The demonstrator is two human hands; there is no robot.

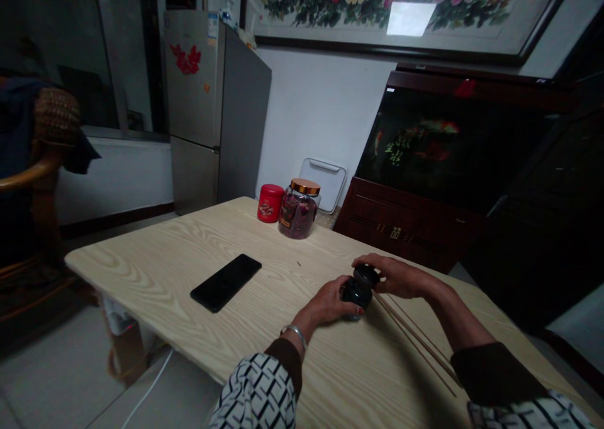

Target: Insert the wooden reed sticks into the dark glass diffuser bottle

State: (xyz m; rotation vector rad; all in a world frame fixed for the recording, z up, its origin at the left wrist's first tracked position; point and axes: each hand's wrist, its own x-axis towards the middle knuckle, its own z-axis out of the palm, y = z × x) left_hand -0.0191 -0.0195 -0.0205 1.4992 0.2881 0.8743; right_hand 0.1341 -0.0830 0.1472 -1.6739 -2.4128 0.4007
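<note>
Two patterned sleeves [255, 391], two hands [325, 306] [401, 277] (grips closed) clasping two stacked black pieces [361, 287]

The left hand [325, 304] and right hand [394, 277] clasp a small black pot [357, 293].

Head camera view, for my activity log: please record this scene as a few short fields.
Left hand: grips the lower part of a small black round container
Right hand: curled over the container's upper part
Beside the hands: thin wooden sticks
Surface: light wood-grain table
Also on table: black smartphone; red tin; glass jar of dried rosebuds with a gold lid
</note>
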